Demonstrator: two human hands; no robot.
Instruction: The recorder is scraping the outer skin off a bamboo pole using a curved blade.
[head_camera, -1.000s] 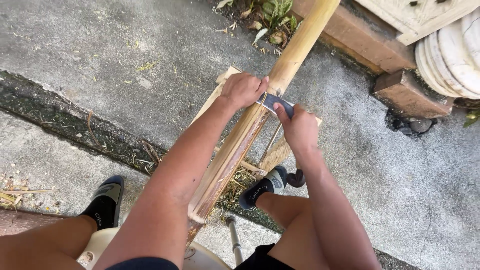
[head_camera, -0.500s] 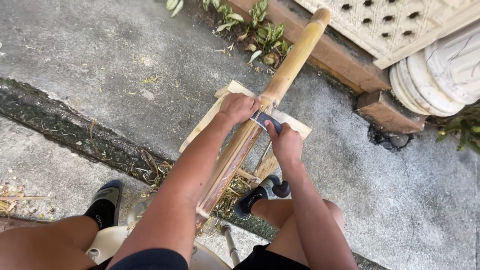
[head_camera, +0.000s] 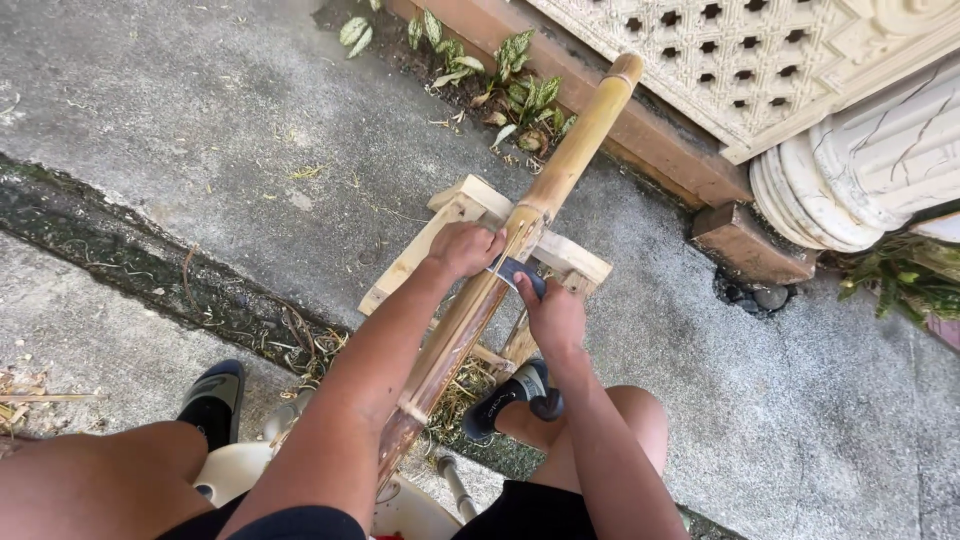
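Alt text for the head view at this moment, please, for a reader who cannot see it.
Seen from above, a seated person's left hand and right hand hold a bladed tool across a long bamboo pole. The pole rests on a small wooden stand on a concrete floor, beside plants and a lattice wall.

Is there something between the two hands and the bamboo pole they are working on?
Nothing visible. The left hand rests on the bamboo pole where it lies on the wooden stand. The right hand holds a dark blade against the pole.
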